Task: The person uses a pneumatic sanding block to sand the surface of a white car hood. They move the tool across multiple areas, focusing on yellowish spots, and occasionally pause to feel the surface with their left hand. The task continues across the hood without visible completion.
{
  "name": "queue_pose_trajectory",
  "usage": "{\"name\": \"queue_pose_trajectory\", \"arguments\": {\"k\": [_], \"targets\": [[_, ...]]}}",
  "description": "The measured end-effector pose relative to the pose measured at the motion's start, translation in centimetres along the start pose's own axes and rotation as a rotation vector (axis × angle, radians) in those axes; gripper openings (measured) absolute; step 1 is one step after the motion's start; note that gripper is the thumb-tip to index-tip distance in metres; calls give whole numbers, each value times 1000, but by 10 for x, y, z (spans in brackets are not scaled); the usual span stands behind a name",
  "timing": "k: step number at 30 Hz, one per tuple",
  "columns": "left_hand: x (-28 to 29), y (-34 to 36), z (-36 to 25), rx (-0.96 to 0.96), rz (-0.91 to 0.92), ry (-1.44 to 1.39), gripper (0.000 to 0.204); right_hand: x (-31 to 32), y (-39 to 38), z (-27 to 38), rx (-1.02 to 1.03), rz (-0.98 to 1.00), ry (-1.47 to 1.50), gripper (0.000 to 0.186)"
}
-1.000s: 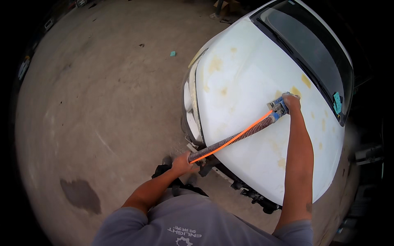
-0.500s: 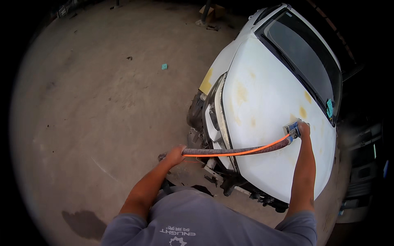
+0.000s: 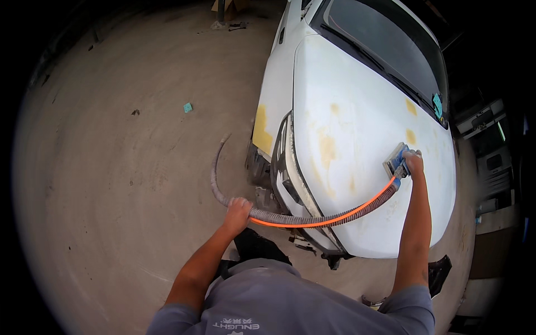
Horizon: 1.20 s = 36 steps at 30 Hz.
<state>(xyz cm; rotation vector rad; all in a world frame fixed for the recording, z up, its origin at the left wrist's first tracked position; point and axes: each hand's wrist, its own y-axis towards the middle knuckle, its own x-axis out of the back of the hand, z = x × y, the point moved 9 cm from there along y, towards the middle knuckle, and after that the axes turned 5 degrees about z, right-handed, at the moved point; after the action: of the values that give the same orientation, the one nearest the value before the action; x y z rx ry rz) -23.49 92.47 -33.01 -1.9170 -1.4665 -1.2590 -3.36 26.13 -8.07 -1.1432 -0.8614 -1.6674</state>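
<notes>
My right hand [image 3: 413, 162] is wrapped round a blue and grey power sander [image 3: 395, 158] that rests on the white car hood [image 3: 368, 184]. From the sander a ribbed grey-brown hose [image 3: 290, 220] with a bright orange line [image 3: 340, 217] beside it curves over the hood's front edge. My left hand [image 3: 239, 211] closes round that hose, left of the headlight [image 3: 287, 173]. Past this hand the hose's tail curls up over the floor. Yellowish patches [image 3: 327, 146] mark the hood around the sander.
The windshield [image 3: 385, 42] with its wipers lies beyond the hood. A turquoise piece [image 3: 438, 105] sits at its lower corner, another scrap [image 3: 187, 108] on the concrete floor [image 3: 123, 184]. The car's front end lacks its bumper. Car parts [image 3: 494, 162] stand at the right.
My view has shifted, so the car sits further left and higher. The sander is turned and lies slightly further up the hood. The hose sags more, and its tail now shows beyond my left hand.
</notes>
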Motion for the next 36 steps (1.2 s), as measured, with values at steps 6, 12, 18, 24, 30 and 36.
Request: {"name": "queue_pose_trajectory", "arguments": {"k": [6, 12, 18, 24, 30, 36], "targets": [[-46, 53, 42, -1, 605, 88, 52, 3, 2, 8, -233, -107, 176, 41], [-57, 103, 43, -235, 1023, 87, 52, 15, -7, 47, -351, -163, 71, 60], [-67, 129, 45, -360, 1188, 64, 49, 23, -17, 54, -480, -134, 183, 58], [-41, 204, 33, -462, 1180, -132, 46, 17, -13, 10, -597, -131, 268, 63], [65, 324, -28, -647, 1002, -629, 31, 6, -4, -20, -517, -59, -65, 38], [111, 501, -80, -675, 595, -870, 11, 1, -33, -26, -838, -144, 177, 78]]}}
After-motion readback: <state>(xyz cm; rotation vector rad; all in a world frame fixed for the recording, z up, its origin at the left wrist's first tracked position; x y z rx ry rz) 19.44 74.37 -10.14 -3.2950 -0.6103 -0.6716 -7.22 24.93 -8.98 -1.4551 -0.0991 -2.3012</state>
